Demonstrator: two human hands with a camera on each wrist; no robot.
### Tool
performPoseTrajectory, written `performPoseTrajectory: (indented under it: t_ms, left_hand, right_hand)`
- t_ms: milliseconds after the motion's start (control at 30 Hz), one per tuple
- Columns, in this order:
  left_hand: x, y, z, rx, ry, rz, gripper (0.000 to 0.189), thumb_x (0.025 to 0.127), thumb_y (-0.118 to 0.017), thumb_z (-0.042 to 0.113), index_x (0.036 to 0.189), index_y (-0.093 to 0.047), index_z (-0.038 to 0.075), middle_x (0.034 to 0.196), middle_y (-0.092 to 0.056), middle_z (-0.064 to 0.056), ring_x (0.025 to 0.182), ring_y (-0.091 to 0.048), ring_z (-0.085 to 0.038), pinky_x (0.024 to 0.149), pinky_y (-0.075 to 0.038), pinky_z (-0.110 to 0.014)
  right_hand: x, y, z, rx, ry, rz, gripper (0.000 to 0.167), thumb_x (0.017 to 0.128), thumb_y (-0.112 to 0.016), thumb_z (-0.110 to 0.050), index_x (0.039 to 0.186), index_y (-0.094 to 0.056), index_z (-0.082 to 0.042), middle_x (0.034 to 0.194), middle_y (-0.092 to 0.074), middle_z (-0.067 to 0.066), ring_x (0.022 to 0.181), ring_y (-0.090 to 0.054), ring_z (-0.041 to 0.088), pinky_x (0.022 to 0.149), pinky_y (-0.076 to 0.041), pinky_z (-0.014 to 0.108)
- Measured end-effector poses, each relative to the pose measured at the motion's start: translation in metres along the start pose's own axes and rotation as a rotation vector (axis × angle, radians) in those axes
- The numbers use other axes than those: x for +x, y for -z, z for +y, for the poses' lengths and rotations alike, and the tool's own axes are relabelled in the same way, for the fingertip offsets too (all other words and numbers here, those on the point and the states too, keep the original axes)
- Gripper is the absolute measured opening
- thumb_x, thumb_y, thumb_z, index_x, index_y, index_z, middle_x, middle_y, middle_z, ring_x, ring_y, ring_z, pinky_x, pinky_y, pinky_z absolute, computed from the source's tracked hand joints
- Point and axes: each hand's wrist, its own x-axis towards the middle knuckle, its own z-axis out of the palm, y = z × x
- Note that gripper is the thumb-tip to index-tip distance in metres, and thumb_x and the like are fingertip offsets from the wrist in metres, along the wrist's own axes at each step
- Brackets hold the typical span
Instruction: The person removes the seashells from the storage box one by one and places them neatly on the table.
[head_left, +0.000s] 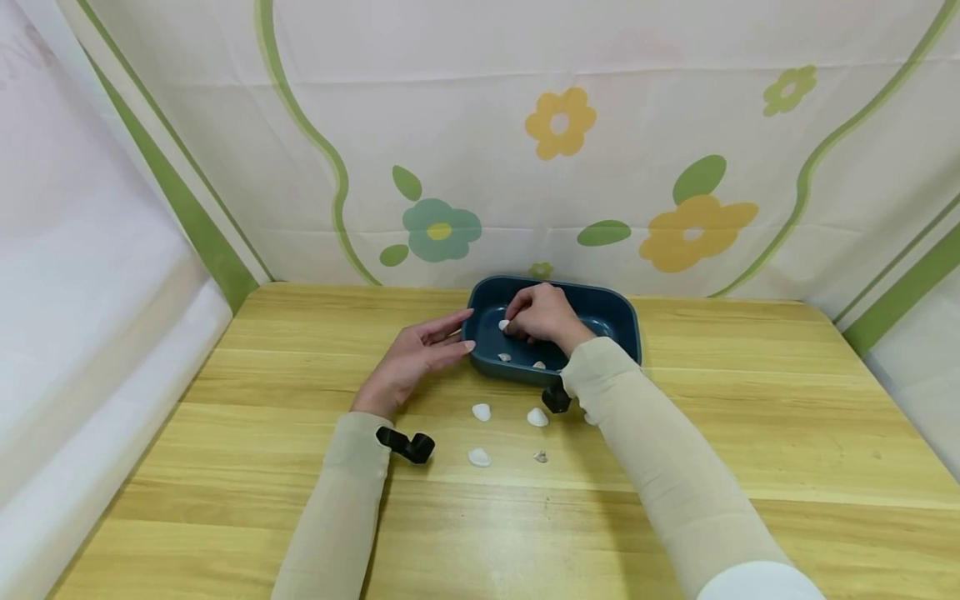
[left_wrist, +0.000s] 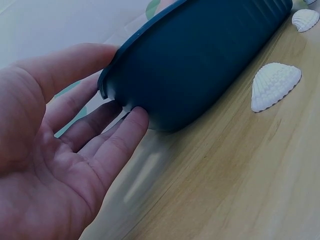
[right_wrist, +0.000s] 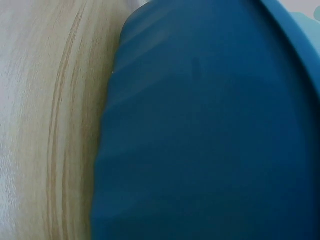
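Observation:
A dark blue plastic basin [head_left: 489, 287] sits against the far edge of the table. Inside it, my right hand [head_left: 546, 317] pinches a small white seashell [head_left: 503, 325] between thumb and fingers, low over the bottom. My left hand [head_left: 408, 358] touches the basin's left end with spread fingertips; in the left wrist view, its fingers meet the rim and the outer wall [left_wrist: 190, 65]. Two small shells, one of them a greyish shell [head_left: 504, 357], lie in the basin near its front wall. The right wrist view holds only the basin's outer side [right_wrist: 200, 130], so the pinch is hidden there.
Several shells lie on the wooden table in front of the basin, among them a white ribbed shell [head_left: 537, 417], a flat white shell [head_left: 479, 457] and a small grey one [head_left: 541, 457]. Behind the table hangs a flowered cloth [head_left: 495, 150].

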Motion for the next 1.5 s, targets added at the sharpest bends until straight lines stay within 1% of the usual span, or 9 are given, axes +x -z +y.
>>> performPoseTrajectory:
  t_ms: [200,333,467,667,900,1133,1333,1500]
  left_hand:
    - [0.000,0.000,0.002,-0.007,-0.010,-0.008,0.059,0.101,-0.079,0.019,0.156,-0.059,0.023,0.168,-0.050,0.000,0.149,-0.056,-0.022,0.109,-0.057,-0.029]
    - [0.001,0.000,0.002,-0.004,-0.002,-0.002,0.059,0.100,-0.079,0.019,0.156,-0.060,0.024,0.167,-0.051,0.000,0.147,-0.058,-0.022,0.110,-0.057,-0.030]
    - [0.001,0.001,0.002,0.005,0.000,0.002,0.059,0.100,-0.079,0.020,0.155,-0.060,0.024,0.166,-0.052,-0.001,0.146,-0.059,-0.022,0.111,-0.056,-0.031]
    - [0.000,0.001,0.004,0.001,-0.010,-0.001,0.059,0.100,-0.079,0.019,0.156,-0.060,0.024,0.167,-0.051,-0.001,0.149,-0.056,-0.021,0.111,-0.056,-0.031]
    - [0.000,0.001,0.005,-0.009,-0.007,-0.004,0.059,0.100,-0.079,0.018,0.156,-0.059,0.023,0.168,-0.049,-0.003,0.151,-0.053,-0.022,0.111,-0.056,-0.031]
    - [0.000,0.000,0.005,-0.017,-0.014,-0.002,0.059,0.101,-0.078,0.017,0.156,-0.059,0.023,0.167,-0.050,-0.002,0.154,-0.050,-0.022,0.109,-0.057,-0.028]
    - [0.001,-0.002,0.000,-0.027,-0.015,-0.013,0.060,0.102,-0.077,0.016,0.158,-0.058,0.021,0.168,-0.049,-0.001,0.155,-0.048,-0.021,0.109,-0.057,-0.027]
    - [0.001,-0.002,-0.001,-0.032,-0.012,-0.003,0.060,0.101,-0.078,0.017,0.157,-0.058,0.023,0.167,-0.051,-0.002,0.152,-0.052,-0.022,0.108,-0.057,-0.027]
  right_hand:
    - [-0.001,0.002,-0.002,0.011,-0.012,0.000,0.012,0.094,-0.083,-0.017,0.103,-0.079,-0.011,0.098,-0.079,0.011,0.081,-0.074,0.021,0.068,-0.063,0.029]
    - [-0.001,0.003,-0.002,0.008,-0.018,-0.009,0.014,0.095,-0.082,-0.018,0.107,-0.081,-0.011,0.102,-0.080,0.011,0.084,-0.074,0.021,0.070,-0.064,0.028]
    - [0.000,0.002,-0.001,0.004,-0.003,-0.010,0.012,0.095,-0.082,-0.018,0.106,-0.082,-0.012,0.101,-0.080,0.010,0.085,-0.074,0.020,0.070,-0.064,0.028]
    - [0.000,0.003,-0.002,-0.001,0.016,-0.004,0.012,0.097,-0.082,-0.021,0.105,-0.082,-0.012,0.103,-0.079,0.010,0.085,-0.075,0.020,0.069,-0.064,0.028]
    - [-0.002,0.005,-0.005,-0.013,0.017,-0.040,0.014,0.101,-0.078,-0.021,0.108,-0.080,-0.009,0.100,-0.078,0.011,0.082,-0.072,0.020,0.069,-0.063,0.027]
    - [-0.003,0.004,-0.006,-0.046,0.053,-0.075,0.015,0.104,-0.073,-0.019,0.109,-0.079,-0.005,0.098,-0.075,0.011,0.083,-0.068,0.021,0.069,-0.059,0.027]
    - [-0.007,0.003,-0.008,-0.028,0.036,-0.094,0.016,0.104,-0.074,-0.020,0.109,-0.078,-0.006,0.099,-0.076,0.012,0.084,-0.070,0.021,0.070,-0.060,0.028]
    - [-0.010,0.003,-0.010,0.022,0.038,-0.095,0.018,0.104,-0.074,-0.023,0.111,-0.078,-0.007,0.101,-0.076,0.012,0.087,-0.072,0.022,0.071,-0.061,0.028]
